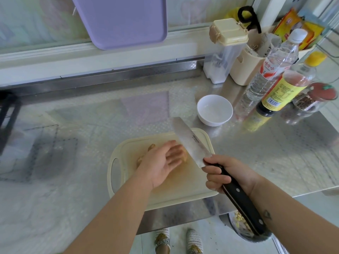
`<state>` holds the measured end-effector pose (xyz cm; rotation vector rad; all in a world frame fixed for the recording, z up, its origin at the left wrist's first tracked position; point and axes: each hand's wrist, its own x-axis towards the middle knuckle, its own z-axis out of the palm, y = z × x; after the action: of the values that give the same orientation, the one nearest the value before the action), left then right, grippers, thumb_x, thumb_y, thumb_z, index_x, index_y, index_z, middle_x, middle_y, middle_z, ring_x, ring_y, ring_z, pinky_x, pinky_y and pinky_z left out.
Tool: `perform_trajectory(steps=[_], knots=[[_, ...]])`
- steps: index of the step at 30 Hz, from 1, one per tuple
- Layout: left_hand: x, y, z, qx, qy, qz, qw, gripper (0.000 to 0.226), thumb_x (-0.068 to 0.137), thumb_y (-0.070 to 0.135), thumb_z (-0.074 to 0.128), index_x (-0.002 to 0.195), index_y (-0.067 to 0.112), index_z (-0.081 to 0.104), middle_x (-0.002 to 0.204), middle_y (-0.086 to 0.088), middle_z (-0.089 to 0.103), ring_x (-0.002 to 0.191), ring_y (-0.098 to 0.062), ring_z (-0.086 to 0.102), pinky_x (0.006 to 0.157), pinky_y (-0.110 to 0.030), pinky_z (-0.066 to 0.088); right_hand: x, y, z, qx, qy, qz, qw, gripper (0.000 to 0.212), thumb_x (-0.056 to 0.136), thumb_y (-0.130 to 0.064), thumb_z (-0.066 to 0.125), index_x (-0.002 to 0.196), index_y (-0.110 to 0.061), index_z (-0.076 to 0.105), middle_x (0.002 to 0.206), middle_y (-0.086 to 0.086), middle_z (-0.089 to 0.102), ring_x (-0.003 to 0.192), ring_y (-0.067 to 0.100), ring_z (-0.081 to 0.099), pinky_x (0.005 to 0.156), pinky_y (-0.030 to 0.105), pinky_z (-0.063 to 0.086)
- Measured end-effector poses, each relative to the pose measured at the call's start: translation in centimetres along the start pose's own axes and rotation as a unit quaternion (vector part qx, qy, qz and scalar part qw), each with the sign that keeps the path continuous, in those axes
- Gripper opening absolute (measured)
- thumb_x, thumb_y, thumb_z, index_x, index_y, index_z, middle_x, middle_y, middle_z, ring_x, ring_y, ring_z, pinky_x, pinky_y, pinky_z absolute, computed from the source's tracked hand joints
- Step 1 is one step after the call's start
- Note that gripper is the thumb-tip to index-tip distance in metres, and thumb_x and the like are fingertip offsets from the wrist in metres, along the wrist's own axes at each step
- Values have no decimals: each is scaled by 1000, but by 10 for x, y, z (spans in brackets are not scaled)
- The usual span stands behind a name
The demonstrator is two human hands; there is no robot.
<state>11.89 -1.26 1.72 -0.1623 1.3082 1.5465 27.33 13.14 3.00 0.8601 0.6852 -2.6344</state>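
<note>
Near the front edge of the steel counter (266, 153) we see a cream cutting board (183, 191). In its middle lies a piece of ginger (151, 147), and our left hand (161, 163) rests flat on it, fingers nearly straight. Our right hand (226, 174) grips the black handle of a kitchen knife (190, 142), whose blade is tilted over the board's far right corner. Beyond that corner stands a white bowl (211, 122).

Wide bare worktop (88, 114) in the left and centre of the frame gives room to pass. At centre right the knife (190, 142) slants over the cutting board (183, 191). Just beyond it, the white bowl (212, 121), bottles (266, 77) and jar (311, 101) crowd the upper right.
</note>
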Motion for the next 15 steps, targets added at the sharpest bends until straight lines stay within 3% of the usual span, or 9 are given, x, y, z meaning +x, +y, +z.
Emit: perform_trajectory(steps=[3, 6, 8, 10, 12, 14, 15], knots=[[-1, -1, 5, -156, -102, -82, 979, 42, 104, 25, 40, 134, -2, 52, 126, -21, 58, 113, -30, 58, 99, -41, 50, -2, 2, 4, 4, -16, 13, 1000, 45, 98, -18, 48, 54, -14, 60, 45, -5, 41, 30, 6, 36, 43, 21, 34], [3, -4, 5, -174, -78, -59, 980, 34, 103, 18, 43, 127, -2, 57, 117, -19, 65, 104, -28, 65, 92, -40, 56, 0, 3, -1, 5, -6, 13, 1000, 47, 98, -18, 48, 54, -14, 62, 44, -5, 41, 30, 6, 36, 44, 21, 34], [9, -4, 2, -98, 14, 3, 995, 28, 102, 10, 44, 123, 0, 60, 105, -12, 71, 91, -21, 69, 82, -35, 59, 2, 1, -6, 11, 8, -1, 1000, 45, 97, -17, 48, 54, -14, 59, 44, -4, 41, 31, 6, 35, 44, 21, 33], [12, 1, -5, 137, 111, 108, 978, 28, 101, 6, 45, 121, 10, 64, 106, -2, 71, 88, -11, 68, 72, -23, 57, 2, -4, -13, 14, 22, -18, 1000, 42, 96, -17, 49, 55, -14, 55, 45, -4, 41, 31, 7, 35, 45, 21, 34], [12, 7, -13, 417, 134, 213, 873, 29, 98, 11, 51, 119, 24, 65, 111, 11, 67, 86, 0, 63, 60, -8, 50, 1, -10, -19, 8, 43, -33, 999, 33, 95, -16, 52, 62, -14, 51, 48, -3, 41, 33, 8, 35, 44, 23, 36], [13, 10, -13, 602, 63, 239, 759, 33, 94, 19, 60, 125, 29, 62, 116, 14, 62, 94, -1, 60, 75, -6, 48, 0, -14, -25, -13, 74, -44, 996, 24, 95, -15, 53, 72, -14, 45, 54, -1, 40, 35, 10, 34, 44, 24, 38], [15, 9, -11, 671, 33, 240, 701, 39, 92, 24, 64, 130, 30, 58, 122, 12, 59, 105, -7, 59, 89, -17, 48, 0, -15, -27, -26, 87, -48, 995, 22, 96, -14, 52, 75, -14, 44, 56, 0, 40, 36, 11, 34, 45, 24, 38]])
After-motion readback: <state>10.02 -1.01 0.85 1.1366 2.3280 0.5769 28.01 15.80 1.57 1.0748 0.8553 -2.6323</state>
